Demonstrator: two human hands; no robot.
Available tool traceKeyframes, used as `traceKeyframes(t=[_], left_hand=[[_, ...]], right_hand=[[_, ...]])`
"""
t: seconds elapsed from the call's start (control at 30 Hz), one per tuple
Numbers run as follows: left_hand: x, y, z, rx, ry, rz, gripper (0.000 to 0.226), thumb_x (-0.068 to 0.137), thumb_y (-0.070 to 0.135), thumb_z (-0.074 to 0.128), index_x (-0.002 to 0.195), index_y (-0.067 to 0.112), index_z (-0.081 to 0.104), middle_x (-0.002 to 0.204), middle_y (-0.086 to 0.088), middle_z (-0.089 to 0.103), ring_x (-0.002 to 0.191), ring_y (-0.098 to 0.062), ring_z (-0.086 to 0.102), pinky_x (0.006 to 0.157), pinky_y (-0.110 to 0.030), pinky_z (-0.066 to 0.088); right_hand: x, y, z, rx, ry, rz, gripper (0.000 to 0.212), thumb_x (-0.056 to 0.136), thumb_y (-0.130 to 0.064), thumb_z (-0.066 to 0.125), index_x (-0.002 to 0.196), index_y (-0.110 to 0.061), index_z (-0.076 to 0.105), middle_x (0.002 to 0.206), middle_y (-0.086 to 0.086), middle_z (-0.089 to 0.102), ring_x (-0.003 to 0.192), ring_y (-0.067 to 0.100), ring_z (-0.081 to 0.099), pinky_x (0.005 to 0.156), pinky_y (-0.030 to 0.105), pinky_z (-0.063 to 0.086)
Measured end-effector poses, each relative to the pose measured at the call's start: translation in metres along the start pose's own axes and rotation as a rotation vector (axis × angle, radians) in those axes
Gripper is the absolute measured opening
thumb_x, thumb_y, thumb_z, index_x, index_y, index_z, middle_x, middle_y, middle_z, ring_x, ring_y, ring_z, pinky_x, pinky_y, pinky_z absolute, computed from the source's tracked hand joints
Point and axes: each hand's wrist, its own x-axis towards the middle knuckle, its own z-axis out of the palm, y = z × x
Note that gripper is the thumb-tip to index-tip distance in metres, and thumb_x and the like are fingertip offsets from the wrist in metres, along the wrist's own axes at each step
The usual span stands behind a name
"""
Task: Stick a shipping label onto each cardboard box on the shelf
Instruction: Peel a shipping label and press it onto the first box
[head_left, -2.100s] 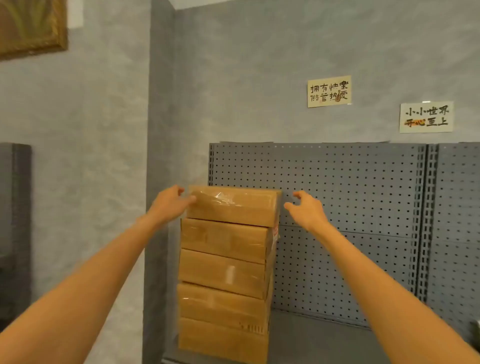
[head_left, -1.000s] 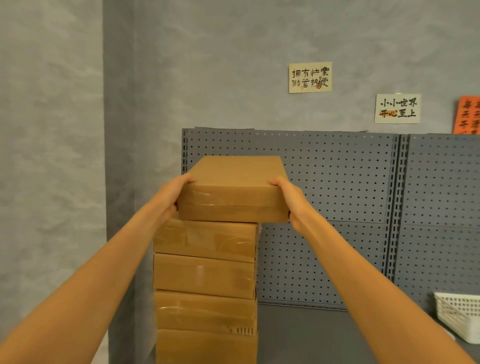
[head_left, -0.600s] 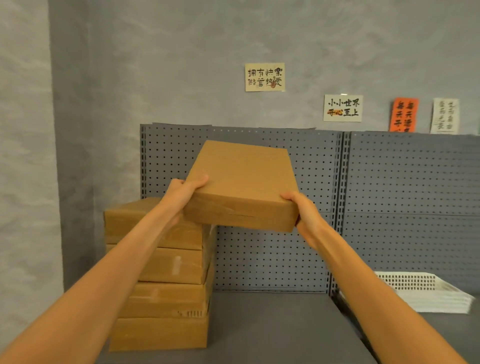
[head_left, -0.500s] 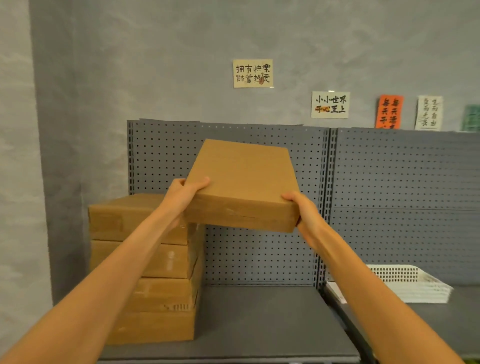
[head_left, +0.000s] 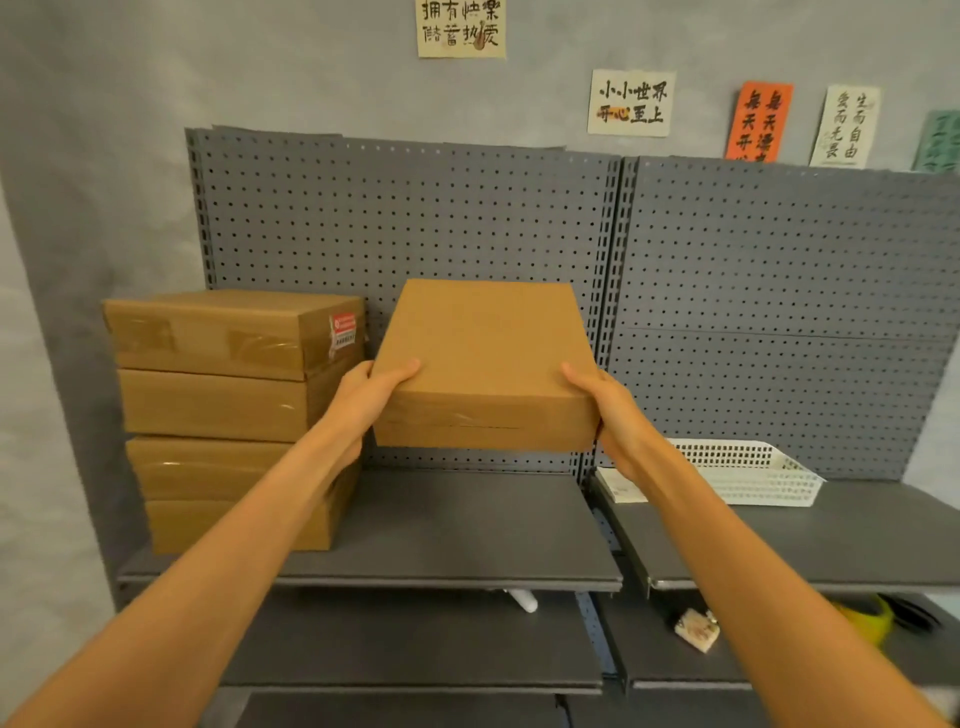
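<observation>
1. You hold one flat brown cardboard box (head_left: 483, 358) in the air above the grey metal shelf board (head_left: 457, 535), clear of it.
2. Your left hand (head_left: 366, 400) clamps its left end, thumb laid on top; your right hand (head_left: 605, 410) clamps the right end likewise. The fingers beneath are hidden.
3. Just left stands a stack of four brown taped cardboard boxes (head_left: 223, 415). The top one carries one small red-and-white sticker (head_left: 344, 335).
4. One white plastic mesh tray (head_left: 753, 473) sits on the neighbouring shelf, with what may be a sheet of white paper (head_left: 621, 491) at its near corner.
5. Five handwritten paper notes (head_left: 631, 103) hang on the wall.
</observation>
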Motion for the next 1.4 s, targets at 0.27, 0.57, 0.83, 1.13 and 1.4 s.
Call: traceKeyframes(t=[0.27, 0.57, 0.83, 1.13, 1.4], left_hand=[[0.001, -0.063, 0.023, 0.039, -0.020, -0.152, 0.065, 0.080, 0.050, 0.068, 0.131, 0.014, 0.049, 0.123, -0.004, 0.058, 0.106, -0.023, 0.056, 0.078, -0.032, 0.042], [0.028, -0.130, 0.068, 0.067, -0.084, -0.312, 0.065, 0.082, 0.044, 0.068, 0.133, 0.011, 0.046, 0.124, -0.005, 0.057, 0.095, -0.018, 0.055, 0.065, -0.027, 0.042], [0.041, -0.170, 0.102, 0.082, -0.097, -0.382, 0.072, 0.083, 0.038, 0.068, 0.141, 0.013, 0.034, 0.132, -0.006, 0.050, 0.100, -0.019, 0.050, 0.081, -0.033, 0.041], [0.064, -0.181, 0.110, 0.178, -0.130, -0.301, 0.068, 0.085, 0.036, 0.066, 0.143, 0.016, 0.036, 0.135, -0.004, 0.050, 0.110, -0.019, 0.050, 0.087, -0.031, 0.039], [0.080, -0.190, 0.114, 0.209, -0.164, -0.275, 0.071, 0.084, 0.044, 0.066, 0.143, 0.019, 0.037, 0.134, -0.001, 0.051, 0.116, -0.020, 0.052, 0.092, -0.031, 0.043]], right_hand=[[0.008, 0.071, -0.021, -0.022, 0.042, 0.137, 0.045, 0.085, -0.039, 0.066, 0.125, -0.024, 0.053, 0.118, 0.000, 0.063, 0.105, 0.021, 0.061, 0.093, 0.043, 0.050], [0.023, 0.139, -0.056, -0.022, 0.116, 0.289, 0.044, 0.084, -0.036, 0.068, 0.123, -0.023, 0.052, 0.115, 0.000, 0.063, 0.103, 0.020, 0.061, 0.081, 0.037, 0.052], [0.037, 0.174, -0.086, -0.003, 0.143, 0.396, 0.048, 0.081, -0.031, 0.069, 0.125, -0.018, 0.056, 0.115, 0.006, 0.065, 0.104, 0.024, 0.062, 0.080, 0.037, 0.052], [0.061, 0.194, -0.092, 0.037, 0.153, 0.446, 0.046, 0.081, -0.032, 0.068, 0.123, -0.014, 0.058, 0.112, 0.006, 0.067, 0.101, 0.023, 0.064, 0.076, 0.034, 0.051], [0.076, 0.213, -0.097, 0.039, 0.197, 0.462, 0.034, 0.083, -0.033, 0.066, 0.112, -0.019, 0.060, 0.111, 0.007, 0.066, 0.101, 0.024, 0.063, 0.077, 0.036, 0.051]])
